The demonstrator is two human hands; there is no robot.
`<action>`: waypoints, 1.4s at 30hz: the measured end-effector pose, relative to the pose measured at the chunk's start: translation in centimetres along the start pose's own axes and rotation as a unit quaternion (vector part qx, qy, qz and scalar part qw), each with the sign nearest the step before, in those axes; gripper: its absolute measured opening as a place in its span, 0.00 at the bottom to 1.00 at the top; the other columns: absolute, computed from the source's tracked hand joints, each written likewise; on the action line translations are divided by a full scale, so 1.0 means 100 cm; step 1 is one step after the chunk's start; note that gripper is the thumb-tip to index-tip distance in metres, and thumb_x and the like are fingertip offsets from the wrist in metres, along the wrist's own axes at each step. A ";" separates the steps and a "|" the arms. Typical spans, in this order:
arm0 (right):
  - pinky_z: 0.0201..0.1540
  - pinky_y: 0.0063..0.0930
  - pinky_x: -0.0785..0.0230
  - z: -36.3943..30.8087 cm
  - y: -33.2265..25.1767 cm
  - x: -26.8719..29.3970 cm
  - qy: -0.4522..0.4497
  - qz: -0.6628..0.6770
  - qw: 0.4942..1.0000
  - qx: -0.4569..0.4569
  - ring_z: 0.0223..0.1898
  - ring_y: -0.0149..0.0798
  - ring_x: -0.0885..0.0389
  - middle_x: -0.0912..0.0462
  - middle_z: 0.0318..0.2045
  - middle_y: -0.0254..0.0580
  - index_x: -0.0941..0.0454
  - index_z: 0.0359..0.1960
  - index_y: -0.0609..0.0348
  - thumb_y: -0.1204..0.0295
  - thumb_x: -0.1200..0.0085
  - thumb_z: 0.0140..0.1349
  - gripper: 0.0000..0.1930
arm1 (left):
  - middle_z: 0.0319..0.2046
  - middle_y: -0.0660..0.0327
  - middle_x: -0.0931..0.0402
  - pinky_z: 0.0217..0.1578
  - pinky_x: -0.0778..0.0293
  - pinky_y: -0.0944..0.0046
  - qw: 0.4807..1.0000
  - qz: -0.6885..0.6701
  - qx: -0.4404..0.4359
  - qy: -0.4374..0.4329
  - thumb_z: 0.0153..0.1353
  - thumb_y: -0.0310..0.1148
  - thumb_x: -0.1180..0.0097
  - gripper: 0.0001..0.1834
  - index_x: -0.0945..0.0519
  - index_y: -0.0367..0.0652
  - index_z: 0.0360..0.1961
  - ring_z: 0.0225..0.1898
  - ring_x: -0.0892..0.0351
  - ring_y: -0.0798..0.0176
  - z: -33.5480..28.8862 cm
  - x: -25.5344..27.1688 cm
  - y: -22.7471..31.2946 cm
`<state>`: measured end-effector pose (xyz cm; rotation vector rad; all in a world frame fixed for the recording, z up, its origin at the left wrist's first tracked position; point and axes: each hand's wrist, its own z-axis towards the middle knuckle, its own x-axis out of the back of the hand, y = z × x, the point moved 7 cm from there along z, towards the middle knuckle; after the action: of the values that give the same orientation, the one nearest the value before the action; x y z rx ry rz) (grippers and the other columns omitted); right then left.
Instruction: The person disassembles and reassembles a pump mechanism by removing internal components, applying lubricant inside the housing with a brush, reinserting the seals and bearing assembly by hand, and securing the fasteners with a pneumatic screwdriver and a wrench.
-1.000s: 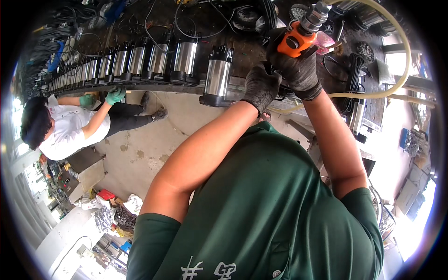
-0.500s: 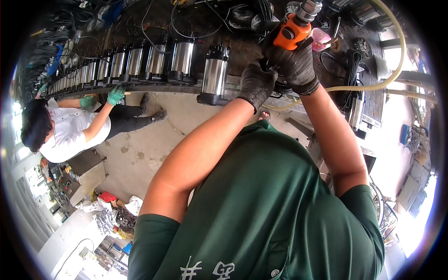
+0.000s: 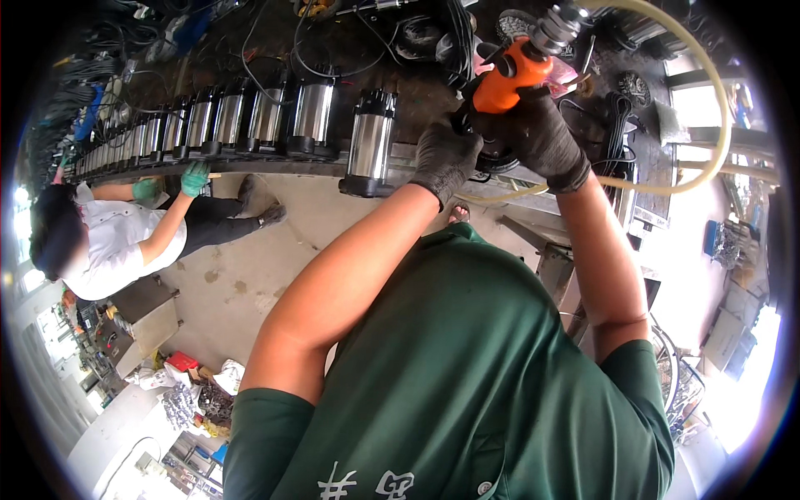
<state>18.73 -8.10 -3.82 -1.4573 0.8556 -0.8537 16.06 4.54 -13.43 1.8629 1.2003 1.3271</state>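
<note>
My right hand point(image 3: 550, 142), in a dark grey glove, is closed round an orange power driver point(image 3: 506, 79) with a silver fitting point(image 3: 558, 32) at its upper end. The driver leans, its lower end toward my left hand. My left hand point(image 3: 446, 158), gloved alike, is closed beside that lower end; the thing in its fingers is mostly hidden. Under the two hands a dark round part point(image 3: 498, 160) shows only in part. Left of my left hand stands a steel cylindrical pump point(image 3: 370, 142) with a black base, upright at the bench edge.
A row of similar steel pumps point(image 3: 313, 112) runs leftward along the bench point(image 3: 412, 112). A pale yellow hose point(image 3: 721, 108) loops round on the right and passes below my hands. Black cables lie across the bench. At left a co-worker in a white shirt point(image 3: 125, 242) wears green gloves.
The driver's upper end has tilted rightward, and my right hand has moved right and down with it. My left hand stays beside the tool's lower end. The whole view has shifted slightly.
</note>
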 end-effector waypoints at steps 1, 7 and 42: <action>0.52 0.32 0.23 -0.005 -0.006 0.000 0.021 -0.015 0.999 0.044 0.48 0.34 0.17 0.15 0.47 0.38 0.24 0.55 0.60 0.77 0.31 0.61 0.21 | 0.39 0.42 0.15 0.50 0.21 0.49 1.000 -0.001 0.009 0.004 0.58 0.39 0.40 0.19 0.16 0.40 0.47 0.45 0.14 0.41 -0.002 0.000 -0.002; 0.56 0.34 0.23 -0.014 -0.010 -0.004 0.035 -0.005 0.995 0.092 0.51 0.36 0.17 0.17 0.49 0.39 0.26 0.57 0.60 0.79 0.35 0.64 0.21 | 0.42 0.43 0.15 0.53 0.22 0.50 0.999 0.004 -0.032 -0.029 0.55 0.38 0.40 0.21 0.16 0.39 0.48 0.48 0.15 0.42 0.011 -0.008 -0.010; 0.53 0.30 0.21 -0.063 0.007 0.034 0.169 -0.004 0.985 -0.022 0.47 0.34 0.17 0.15 0.46 0.38 0.22 0.54 0.64 0.79 0.34 0.60 0.19 | 0.44 0.39 0.16 0.53 0.21 0.51 0.998 0.047 0.009 -0.036 0.59 0.46 0.37 0.27 0.19 0.33 0.50 0.49 0.15 0.42 0.008 0.003 0.000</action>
<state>14.73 -14.01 -4.09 -1.3734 1.1277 -1.1143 16.83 4.89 -13.63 1.9843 1.1034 1.2907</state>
